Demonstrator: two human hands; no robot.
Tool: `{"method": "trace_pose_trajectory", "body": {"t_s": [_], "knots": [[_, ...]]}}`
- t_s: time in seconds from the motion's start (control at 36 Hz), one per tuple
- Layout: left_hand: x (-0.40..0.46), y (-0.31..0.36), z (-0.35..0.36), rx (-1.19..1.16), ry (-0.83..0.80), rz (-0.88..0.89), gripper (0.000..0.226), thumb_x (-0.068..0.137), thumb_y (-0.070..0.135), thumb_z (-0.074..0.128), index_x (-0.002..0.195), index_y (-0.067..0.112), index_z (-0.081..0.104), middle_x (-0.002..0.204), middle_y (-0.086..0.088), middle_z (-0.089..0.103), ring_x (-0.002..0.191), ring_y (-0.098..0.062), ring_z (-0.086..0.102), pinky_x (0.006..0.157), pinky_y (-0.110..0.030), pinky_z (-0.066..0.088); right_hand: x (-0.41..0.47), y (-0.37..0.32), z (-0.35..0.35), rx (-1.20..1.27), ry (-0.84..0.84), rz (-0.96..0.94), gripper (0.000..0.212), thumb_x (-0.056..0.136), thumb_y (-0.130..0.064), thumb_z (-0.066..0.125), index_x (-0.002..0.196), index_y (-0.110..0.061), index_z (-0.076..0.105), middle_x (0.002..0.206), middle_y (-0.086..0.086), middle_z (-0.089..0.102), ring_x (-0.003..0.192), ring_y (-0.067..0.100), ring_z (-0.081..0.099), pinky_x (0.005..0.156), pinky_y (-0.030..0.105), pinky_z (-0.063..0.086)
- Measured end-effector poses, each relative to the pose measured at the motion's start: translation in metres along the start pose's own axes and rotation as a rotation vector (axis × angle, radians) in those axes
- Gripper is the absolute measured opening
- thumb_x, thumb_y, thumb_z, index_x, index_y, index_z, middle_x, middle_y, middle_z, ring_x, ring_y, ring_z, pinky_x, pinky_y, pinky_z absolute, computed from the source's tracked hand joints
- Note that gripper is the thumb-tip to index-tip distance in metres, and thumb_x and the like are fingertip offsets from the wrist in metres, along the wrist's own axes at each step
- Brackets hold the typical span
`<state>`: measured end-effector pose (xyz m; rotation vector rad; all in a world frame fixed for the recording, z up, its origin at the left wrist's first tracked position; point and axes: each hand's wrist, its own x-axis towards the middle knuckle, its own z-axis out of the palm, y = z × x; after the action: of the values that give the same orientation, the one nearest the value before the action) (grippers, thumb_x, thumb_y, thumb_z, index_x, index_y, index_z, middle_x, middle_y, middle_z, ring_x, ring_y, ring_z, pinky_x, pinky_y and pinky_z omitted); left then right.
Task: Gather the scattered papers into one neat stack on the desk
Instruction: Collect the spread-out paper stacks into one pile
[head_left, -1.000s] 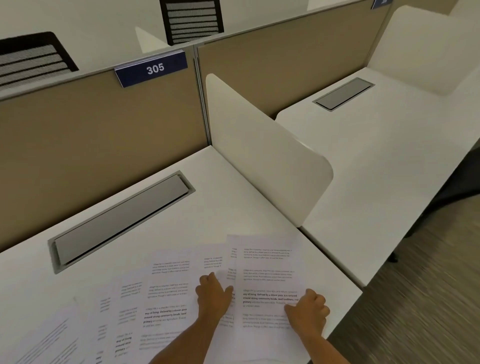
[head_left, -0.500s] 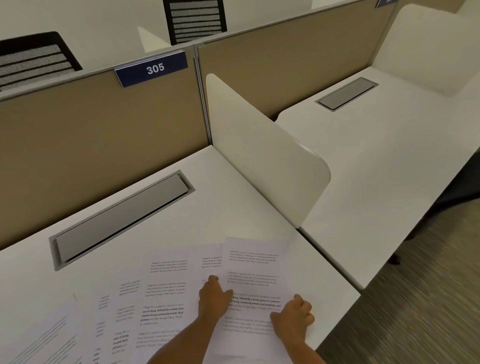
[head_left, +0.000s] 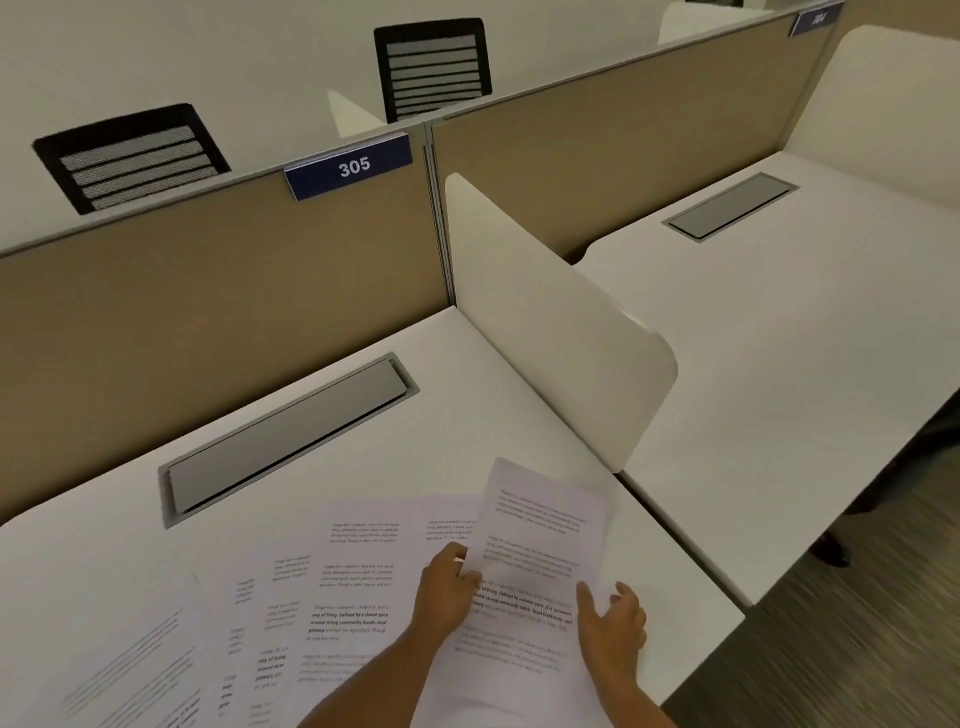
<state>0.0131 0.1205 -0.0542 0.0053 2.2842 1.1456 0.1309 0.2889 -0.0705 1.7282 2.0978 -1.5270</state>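
The right hand (head_left: 613, 629) sits nearest, at the right edge of the top sheet (head_left: 535, 561). Its thumb lies on the printed face and the other fingers curl round behind the edge, so it grips the sheet. The forearm comes up from the bottom edge of the view. The left hand (head_left: 447, 592) is at the left edge of that sheet, fingers bent, and it pinches the paper near the middle of that side; its forearm runs in from the lower left. The sheet looks lifted and tilted between the two hands, blurred at its far end.

Left of the sheet, more papers (head_left: 332, 587) lie fanned flat on the desk (head_left: 363, 457), overlapping one another out to the lower left corner. Beyond the sheet, a grey cable hatch (head_left: 291, 436) is set into the desk. To the right of the sheet stands a white divider (head_left: 545, 322). Farthest, a tan panel (head_left: 208, 270) carries a blue plate (head_left: 349, 166) reading 305.
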Motion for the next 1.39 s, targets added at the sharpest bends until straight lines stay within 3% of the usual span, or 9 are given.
{"method": "trace_pose_trajectory", "body": {"t_s": [0.14,0.28,0.5,0.69,0.81,0.97,1.11,1.22,1.39], "knots": [[-0.016,0.017,-0.018,-0.142,-0.018,0.061,0.015,0.093,0.008,0.057,0.106,0.013,0.062,0.102,-0.002,0.075,0.09,-0.018,0.074,0.083,-0.042,0.062,0.006,-0.008,-0.011,0.27,-0.17,-0.008,0.075,0.092,-0.044,0.063,0.151,-0.016,0.028,0.15,0.01,0.044,0.136,0.03,0.044,0.107,0.044,0.04],[-0.032,0.037,-0.037,-0.319,-0.052,0.121,0.014,0.092,0.007,0.06,0.105,0.013,0.064,0.103,0.003,0.078,0.094,-0.012,0.075,0.078,-0.025,0.061,0.014,-0.018,-0.02,0.483,-0.434,0.068,0.076,0.088,-0.045,0.069,0.152,-0.022,0.033,0.143,0.007,0.056,0.127,0.025,0.054,0.11,0.043,0.041],[-0.044,0.046,-0.072,-0.369,-0.068,0.137,0.021,0.09,0.011,0.065,0.111,0.013,0.065,0.107,0.001,0.078,0.099,-0.015,0.074,0.081,-0.023,0.059,0.009,-0.03,-0.015,0.541,-0.703,0.037,0.036,0.082,-0.034,0.076,0.116,-0.024,0.071,0.116,-0.003,0.076,0.102,0.019,0.075,0.073,0.035,0.062],[-0.044,0.006,-0.083,-0.1,0.138,0.0,0.02,0.088,0.007,0.065,0.107,0.007,0.067,0.106,-0.004,0.073,0.095,-0.021,0.071,0.087,-0.038,0.06,-0.009,-0.022,0.005,0.196,-0.522,-0.034,0.021,0.082,-0.02,0.081,0.096,-0.005,0.075,0.092,0.015,0.079,0.089,0.034,0.075,0.078,0.047,0.063],[-0.05,-0.011,-0.072,0.038,0.172,-0.099,0.024,0.088,0.01,0.063,0.112,0.003,0.065,0.11,-0.01,0.069,0.101,-0.026,0.068,0.086,-0.034,0.055,-0.038,-0.02,0.019,-0.002,-0.38,-0.12,0.013,0.087,-0.017,0.075,0.08,-0.006,0.074,0.083,0.013,0.078,0.078,0.028,0.073,0.069,0.032,0.054],[-0.051,-0.029,-0.066,0.084,0.171,-0.156,0.036,0.086,0.006,0.054,0.06,0.021,0.036,0.062,0.008,0.044,0.051,-0.004,0.04,0.047,-0.016,0.031,-0.066,-0.019,0.036,-0.179,-0.296,-0.16,0.008,0.09,-0.019,0.068,0.084,-0.015,0.069,0.076,-0.002,0.068,0.071,0.014,0.063,0.058,0.022,0.042],[-0.04,-0.036,-0.064,0.089,0.143,-0.206,0.021,0.091,0.007,0.051,0.107,-0.002,0.062,0.112,-0.016,0.067,0.103,-0.03,0.066,0.084,-0.037,0.055,-0.064,-0.022,0.055,-0.244,-0.224,-0.149,0.009,0.092,-0.02,0.064,0.092,-0.013,0.07,0.089,0.006,0.07,0.084,0.023,0.064,0.078,0.03,0.047],[-0.029,-0.037,-0.06,0.123,0.138,-0.206,0.011,0.093,0.011,0.049,0.092,0.009,0.06,0.106,-0.008,0.066,0.095,-0.022,0.065,0.091,-0.039,0.053,-0.049,-0.022,0.07,-0.432,-0.161,-0.192,0.018,0.093,-0.029,0.06,0.084,-0.017,0.069,0.09,0.003,0.07,0.087,0.023,0.065,0.082,0.032,0.042],[-0.017,-0.045,-0.053,0.285,0.128,-0.278,0.053,0.096,0.037,0.051,0.144,0.016,0.043,0.15,-0.005,0.035,0.133,-0.024,0.042,0.107,-0.036,0.041,-0.036,-0.014,0.083,-0.573,-0.121,-0.035,0.051,0.091,-0.049,0.058,0.135,-0.024,0.054,0.155,0.013,0.027,0.138,0.04,0.03,0.114,0.044,0.031]]}}
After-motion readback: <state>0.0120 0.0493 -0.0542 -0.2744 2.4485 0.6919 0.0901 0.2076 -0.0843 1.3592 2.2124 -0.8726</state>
